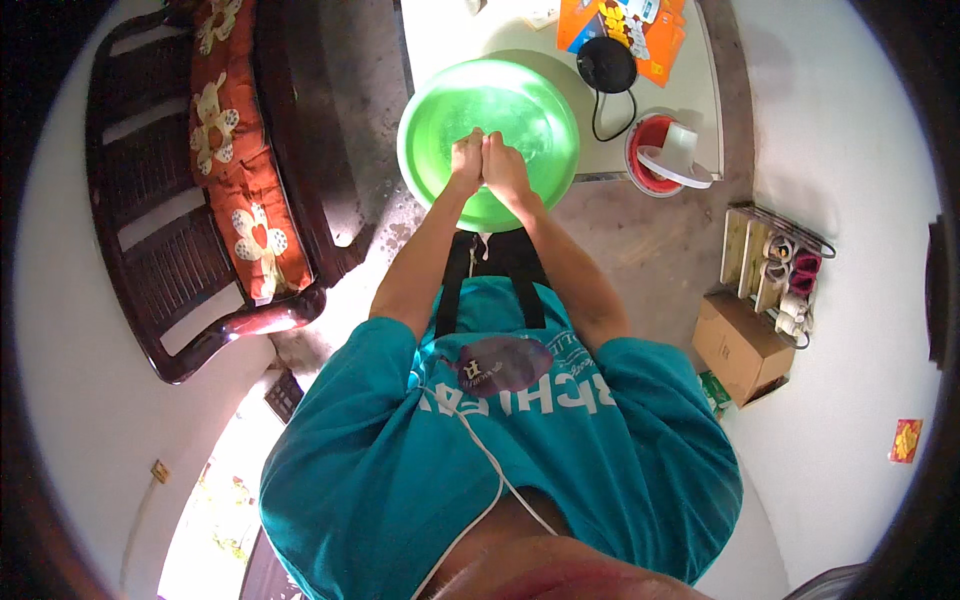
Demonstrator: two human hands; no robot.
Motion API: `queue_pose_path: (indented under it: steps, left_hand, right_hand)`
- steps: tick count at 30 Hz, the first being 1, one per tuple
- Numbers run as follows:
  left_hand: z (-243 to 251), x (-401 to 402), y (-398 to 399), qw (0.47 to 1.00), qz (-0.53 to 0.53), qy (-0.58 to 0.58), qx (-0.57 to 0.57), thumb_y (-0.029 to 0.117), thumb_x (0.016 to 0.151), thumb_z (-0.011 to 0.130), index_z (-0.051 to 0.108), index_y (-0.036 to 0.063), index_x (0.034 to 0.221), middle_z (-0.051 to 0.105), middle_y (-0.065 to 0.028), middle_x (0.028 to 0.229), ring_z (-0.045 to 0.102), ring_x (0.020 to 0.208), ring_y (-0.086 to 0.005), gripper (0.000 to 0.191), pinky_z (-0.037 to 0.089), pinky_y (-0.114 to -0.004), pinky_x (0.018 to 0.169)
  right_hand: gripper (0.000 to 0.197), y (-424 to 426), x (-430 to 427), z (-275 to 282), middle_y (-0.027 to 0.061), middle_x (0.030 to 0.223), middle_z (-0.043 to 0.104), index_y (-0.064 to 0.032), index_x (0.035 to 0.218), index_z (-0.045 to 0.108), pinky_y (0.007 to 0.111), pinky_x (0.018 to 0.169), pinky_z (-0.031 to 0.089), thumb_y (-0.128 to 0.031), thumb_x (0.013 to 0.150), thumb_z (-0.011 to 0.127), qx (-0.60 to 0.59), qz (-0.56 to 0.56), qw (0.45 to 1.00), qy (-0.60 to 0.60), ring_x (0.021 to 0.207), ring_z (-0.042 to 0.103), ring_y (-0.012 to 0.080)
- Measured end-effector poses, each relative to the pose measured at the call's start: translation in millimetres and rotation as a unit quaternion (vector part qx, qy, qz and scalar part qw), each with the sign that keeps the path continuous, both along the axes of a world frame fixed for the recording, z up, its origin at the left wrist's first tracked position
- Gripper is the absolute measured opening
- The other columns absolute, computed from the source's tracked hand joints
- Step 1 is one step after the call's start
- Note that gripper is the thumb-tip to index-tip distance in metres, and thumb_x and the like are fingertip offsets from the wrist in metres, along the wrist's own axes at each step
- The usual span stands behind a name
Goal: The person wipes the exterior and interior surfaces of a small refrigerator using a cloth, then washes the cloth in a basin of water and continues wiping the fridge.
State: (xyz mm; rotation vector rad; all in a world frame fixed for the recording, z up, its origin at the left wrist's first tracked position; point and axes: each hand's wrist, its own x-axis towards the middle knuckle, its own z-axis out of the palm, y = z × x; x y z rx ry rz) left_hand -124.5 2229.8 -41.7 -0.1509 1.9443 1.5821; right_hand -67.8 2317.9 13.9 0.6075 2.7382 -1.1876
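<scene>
My left hand (467, 159) and my right hand (505, 160) are side by side and touching, above the near half of a round green plastic basin (559, 176). Their fingers curl away from view, so whether anything is gripped between them is hidden. Bright reflections and pale specks show inside the basin, which appears to hold water. The basin stands at the near edge of a light-coloured table (600, 161).
Right on the table are a black round object with a looped cord (606, 66), orange printed packaging (660, 56) and a red-lined container (646, 142) with a white cup and lid. A dark wooden bench (161, 232) stands left; a shoe rack (750, 247) and cardboard box (742, 345) right.
</scene>
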Motion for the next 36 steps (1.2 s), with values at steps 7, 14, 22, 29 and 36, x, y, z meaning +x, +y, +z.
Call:
queue_pose_path:
  steps: [7, 14, 22, 29, 36]
  left_hand:
    - [10, 2, -35, 0.989, -0.054, 0.052, -0.127, 0.049, 0.097, 0.050, 0.062, 0.0046, 0.119, 0.071, -0.0196, 0.098, 0.069, 0.095, -0.0353, 0.051, 0.055, -0.040, 0.080]
    - [-23, 23, -76, 0.990, 0.033, 0.060, -0.125, 0.034, 0.094, 0.059, 0.071, 0.0037, 0.108, 0.072, -0.0180, 0.104, 0.069, 0.101, -0.0337, 0.035, 0.053, -0.041, 0.088]
    - [12, 44, -74, 0.998, 0.016, -0.036, -0.058, 0.034, 0.096, 0.055, 0.068, 0.0002, 0.111, 0.074, -0.0111, 0.098, 0.072, 0.085, -0.0187, 0.039, 0.055, -0.033, 0.077]
    - [20, 39, -70, 0.996, 0.017, -0.090, -0.010, 0.030, 0.100, 0.055, 0.064, -0.0014, 0.114, 0.070, -0.0101, 0.105, 0.068, 0.088, -0.0179, 0.035, 0.054, -0.030, 0.072]
    - [32, 23, -55, 0.949, 0.184, -0.253, 0.042, 0.054, 0.098, 0.048, 0.042, 0.0124, 0.140, 0.052, -0.0176, 0.132, 0.057, 0.114, -0.0263, 0.060, 0.056, -0.042, 0.087]
  right_hand:
    - [0.029, 48, 17, -40, 0.0270, 0.119, 0.058, -0.0007, 0.113, 0.059, 0.051, 0.081, 0.053, -0.018, 0.090, 0.066, 0.160, 0.034, 0.987, 0.010, 0.109, 0.060, 0.0370]
    - [0.049, 17, 29, -65, 0.0278, 0.150, 0.028, -0.0184, 0.132, 0.060, 0.065, 0.108, 0.034, -0.013, 0.085, 0.070, 0.177, 0.152, 0.972, 0.033, 0.141, 0.023, 0.0499]
    - [0.041, 37, 16, -100, 0.0198, 0.120, 0.063, -0.0109, 0.114, 0.064, 0.057, 0.104, 0.041, -0.001, 0.074, 0.070, 0.159, 0.325, 0.932, 0.031, 0.129, 0.046, 0.0446]
    - [0.042, 25, 5, -91, 0.0172, 0.107, 0.066, -0.0079, 0.115, 0.062, 0.046, 0.084, 0.052, 0.004, 0.075, 0.067, 0.165, 0.188, 0.959, 0.131, 0.096, 0.064, 0.0389]
    - [0.031, -7, 6, -14, 0.0125, 0.100, 0.066, -0.0061, 0.116, 0.056, 0.034, 0.075, 0.052, -0.003, 0.085, 0.059, -0.281, -0.003, 0.960, 0.015, 0.091, 0.063, 0.0213]
